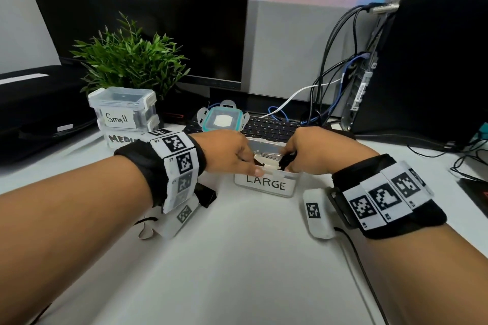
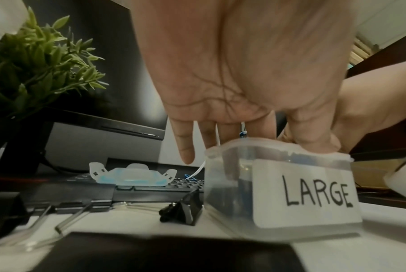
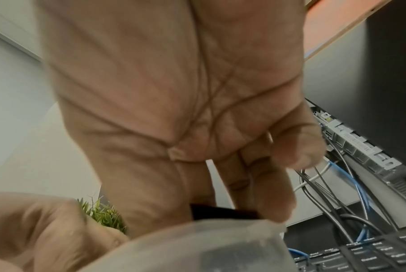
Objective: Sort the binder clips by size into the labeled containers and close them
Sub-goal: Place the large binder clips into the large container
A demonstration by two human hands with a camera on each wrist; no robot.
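Observation:
The clear container labelled LARGE (image 1: 265,185) stands open at the desk's centre. My left hand (image 1: 252,165) holds its front rim, thumb (image 2: 313,144) on top and fingers behind the wall (image 2: 276,176). My right hand (image 1: 289,163) pinches a black binder clip (image 1: 285,158) just above the container's opening; the right wrist view shows that clip (image 3: 223,211) between thumb and fingers over the rim (image 3: 197,239). Black clips lie inside. Loose black clips (image 2: 183,209) lie left of the container, partly under my left wrist (image 1: 207,194). The closed Small container (image 1: 122,108) sits stacked on the Medium one (image 1: 118,138).
A teal-sealed lid (image 1: 223,120) lies upside down on the keyboard (image 1: 266,128) behind the LARGE container. A potted plant (image 1: 129,55) and monitor (image 1: 158,16) stand at the back left. A PC tower (image 1: 422,60) with several cables (image 1: 327,82) is at the right.

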